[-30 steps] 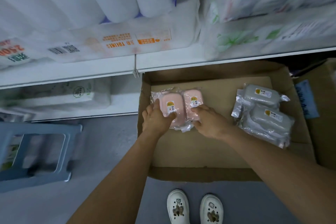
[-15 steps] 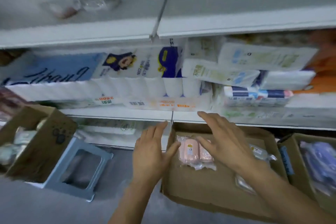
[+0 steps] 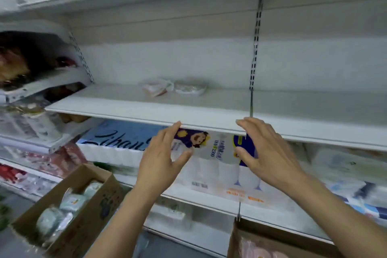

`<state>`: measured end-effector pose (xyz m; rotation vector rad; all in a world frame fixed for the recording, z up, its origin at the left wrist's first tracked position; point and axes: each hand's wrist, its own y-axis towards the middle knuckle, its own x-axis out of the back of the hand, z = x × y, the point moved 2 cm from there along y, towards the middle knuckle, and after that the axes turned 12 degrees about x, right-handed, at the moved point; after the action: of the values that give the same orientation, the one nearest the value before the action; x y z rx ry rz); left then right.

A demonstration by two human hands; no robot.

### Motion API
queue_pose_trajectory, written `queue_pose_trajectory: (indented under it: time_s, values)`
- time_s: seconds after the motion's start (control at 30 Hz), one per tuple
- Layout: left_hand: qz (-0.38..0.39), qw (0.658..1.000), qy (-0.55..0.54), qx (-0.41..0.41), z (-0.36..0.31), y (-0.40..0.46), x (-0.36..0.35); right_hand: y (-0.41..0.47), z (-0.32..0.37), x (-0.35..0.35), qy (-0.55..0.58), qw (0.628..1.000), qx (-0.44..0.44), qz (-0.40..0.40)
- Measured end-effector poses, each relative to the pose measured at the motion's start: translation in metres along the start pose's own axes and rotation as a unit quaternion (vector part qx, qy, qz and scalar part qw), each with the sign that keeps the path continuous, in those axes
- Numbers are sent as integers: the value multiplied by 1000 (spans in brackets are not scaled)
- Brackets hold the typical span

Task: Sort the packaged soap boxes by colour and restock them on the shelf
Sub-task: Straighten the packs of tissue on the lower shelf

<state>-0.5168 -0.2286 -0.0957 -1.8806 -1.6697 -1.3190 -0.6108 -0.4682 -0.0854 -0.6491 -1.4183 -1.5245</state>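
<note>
Two wrapped soap boxes (image 3: 173, 87), blurred but seemingly one pink and one pale, lay side by side far back on the white shelf (image 3: 146, 111). Below its front edge, the left hand (image 3: 161, 161) and right hand (image 3: 266, 153) hovered apart, fingers spread, holding nothing.

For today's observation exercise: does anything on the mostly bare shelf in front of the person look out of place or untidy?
Yes. Two clear-wrapped packets lie alone on the white shelf, set far back and askew, not lined up at the front edge. They are too blurred to identify. Both the left hand and right hand are open and empty.
</note>
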Motion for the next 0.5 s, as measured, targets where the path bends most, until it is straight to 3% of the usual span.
queue_pose_trajectory:
  time_s: [0.17,0.33,0.5]
  values:
    - [34,999,-10,12,65,105,19,111,-1,-38,5,1000,-14,-3]
    - [63,998,29,14,128,224,24,222,-19,-82,-17,997,-56,55]
    - [62,989,136,-2,173,324,17,309,-45,-120,-8,988,-94,120]
